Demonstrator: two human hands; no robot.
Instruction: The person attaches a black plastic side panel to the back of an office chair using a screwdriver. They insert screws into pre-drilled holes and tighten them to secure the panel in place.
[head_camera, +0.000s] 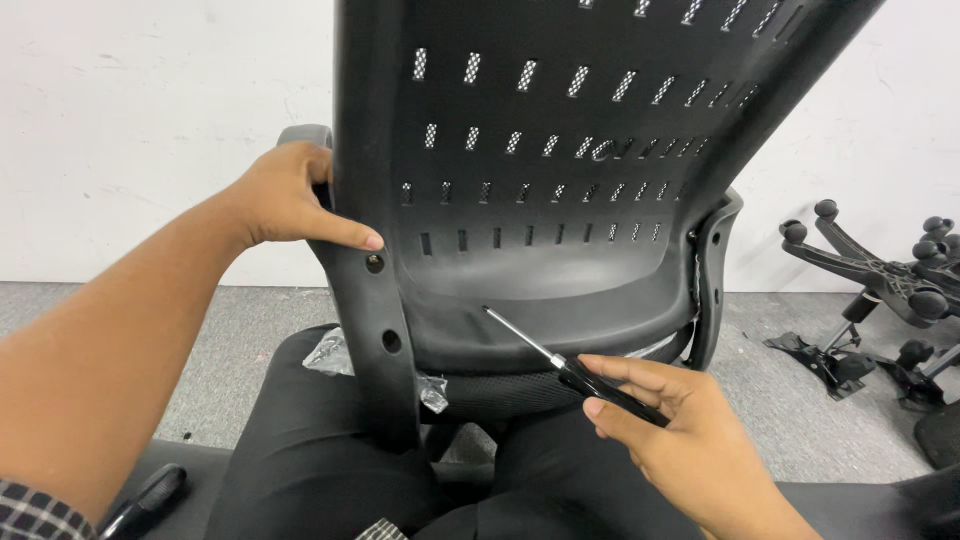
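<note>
A black plastic office-chair backrest (560, 150) with rows of slots stands upright in front of me. My left hand (290, 195) grips its left edge, thumb lying just above a screw hole (374, 263) in the side frame. A second hole (391, 341) sits lower on the same frame. My right hand (680, 435) holds a screwdriver (570, 370) by its black handle; the metal shaft points up and left, its tip close to the lower curve of the backrest.
A black seat cushion (300, 450) lies below, with crumpled clear plastic wrap (330, 352) on it. Black chair bases with castors (880, 290) lie on the grey carpet at right. A black handle-like object (150, 497) rests at lower left. A white wall stands behind.
</note>
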